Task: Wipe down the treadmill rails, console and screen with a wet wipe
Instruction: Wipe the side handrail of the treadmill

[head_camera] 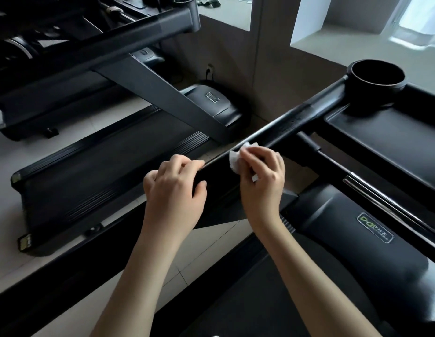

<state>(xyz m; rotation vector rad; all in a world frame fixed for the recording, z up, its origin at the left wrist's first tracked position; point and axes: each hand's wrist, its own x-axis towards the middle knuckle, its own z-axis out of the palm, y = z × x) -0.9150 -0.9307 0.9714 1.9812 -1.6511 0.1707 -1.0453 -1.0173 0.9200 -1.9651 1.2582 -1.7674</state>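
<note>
Wet wipe [235, 159] mostly under right hand [261, 177]

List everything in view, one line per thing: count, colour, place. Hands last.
rail: one, black, runs diagonally through the centre
wet wipe: one, white, pressed on the rail
cup holder: one, black, at the rail's far end
console tray: one, black, right of the rail
motor cover: one, black, below the tray
logo badge: one, green and silver, on the motor cover
neighbouring treadmill: one, black, on the left
further machine: one, black, top left
floor: pale tiles, between the machines
left hand: one, grips the rail
right hand: one, holds the wet wipe on the rail
</note>
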